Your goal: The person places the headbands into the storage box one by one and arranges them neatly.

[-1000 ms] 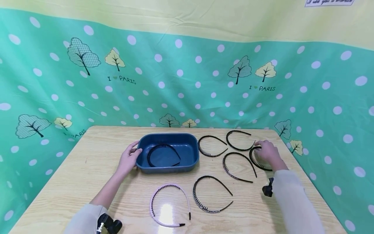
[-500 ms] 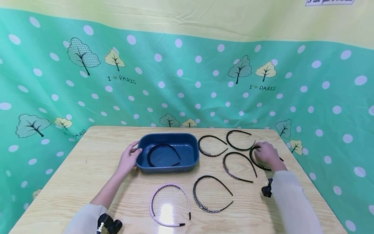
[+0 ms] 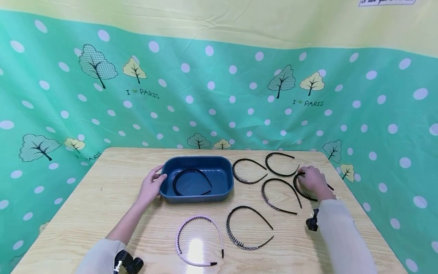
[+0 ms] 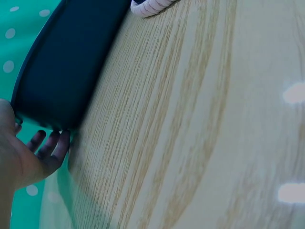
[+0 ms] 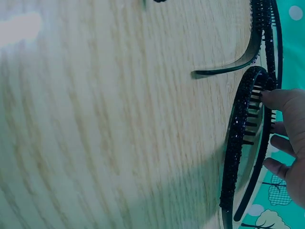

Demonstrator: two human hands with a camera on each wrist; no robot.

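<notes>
My left hand [image 3: 149, 187] grips the left end of a dark blue plastic basin [image 3: 196, 199], thumb over the rim and fingers against the outer wall. Inside the basin lies one black toothed headband [image 3: 175, 185]. At the right side of the table, my right hand [image 3: 314, 179] holds another black headband [image 3: 297, 186], its thumb and fingers around the band's far arm. In the right wrist view this headband [image 5: 232, 148] shows a sparkly outer face and inner teeth. The hand covers part of it in the head view.
Several more black headbands lie right of the basin, including one nearby [image 3: 234, 173], one at the back [image 3: 266, 161] and one in the middle [image 3: 263, 194]. Nearer the front are a glittery black headband [image 3: 228, 228] and a lilac headband [image 3: 177, 239]. A patterned curtain [image 3: 212, 95] borders the table [image 3: 102, 213].
My right hand has shifted slightly, and the arm end of its headband now shows to the right of the hand. My left hand and the basin stay put.
</notes>
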